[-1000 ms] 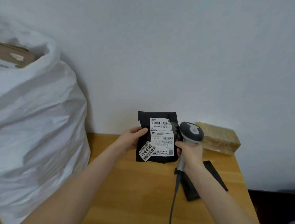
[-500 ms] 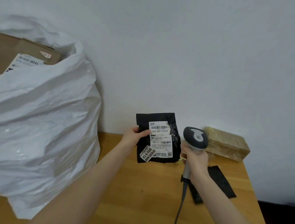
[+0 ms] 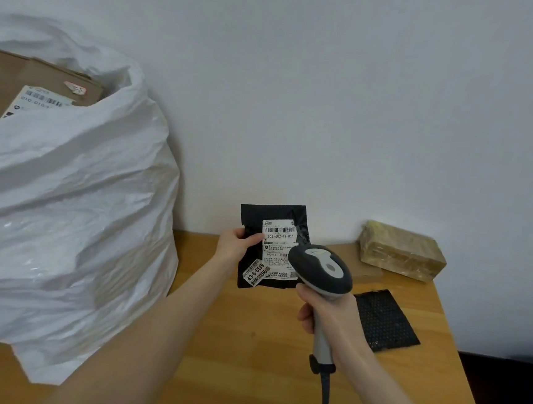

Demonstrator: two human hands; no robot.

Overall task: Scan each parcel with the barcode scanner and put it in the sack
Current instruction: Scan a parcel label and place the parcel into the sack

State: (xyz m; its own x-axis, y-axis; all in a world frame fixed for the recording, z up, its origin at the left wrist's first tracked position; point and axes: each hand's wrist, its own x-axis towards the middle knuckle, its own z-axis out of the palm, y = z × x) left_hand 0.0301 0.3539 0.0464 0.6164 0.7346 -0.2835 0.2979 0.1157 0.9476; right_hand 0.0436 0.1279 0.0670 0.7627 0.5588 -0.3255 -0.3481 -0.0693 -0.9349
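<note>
- Left hand (image 3: 235, 245): the black parcel (image 3: 269, 245) is pinched at its left edge between thumb and fingers. It is held upright above the far edge of the worktop (image 3: 246, 345), with the printed labels facing the camera.
- Right hand (image 3: 329, 317): the fingers are clenched round the grip of the barcode scanner (image 3: 320, 269). The scanner head is raised just in front of the parcel's lower right corner; contact between the two cannot be determined. The cable (image 3: 324, 397) is led off toward the near edge.
- Sack (image 3: 64, 216): a white, bulging sack is shown standing at the left end of the worktop. A labelled cardboard box (image 3: 27, 84) is visible in its open mouth, so at least one parcel is judged to be packed already.
- Step in hand: the black parcel is being presented for scanning. Whether a reading has been taken cannot be told, and the parcel has not yet been placed in the sack.
- Work left: a brown wrapped block (image 3: 402, 252) at the far right corner and a flat black dotted packet (image 3: 383, 321) near the right edge are judged to be awaiting scanning.
</note>
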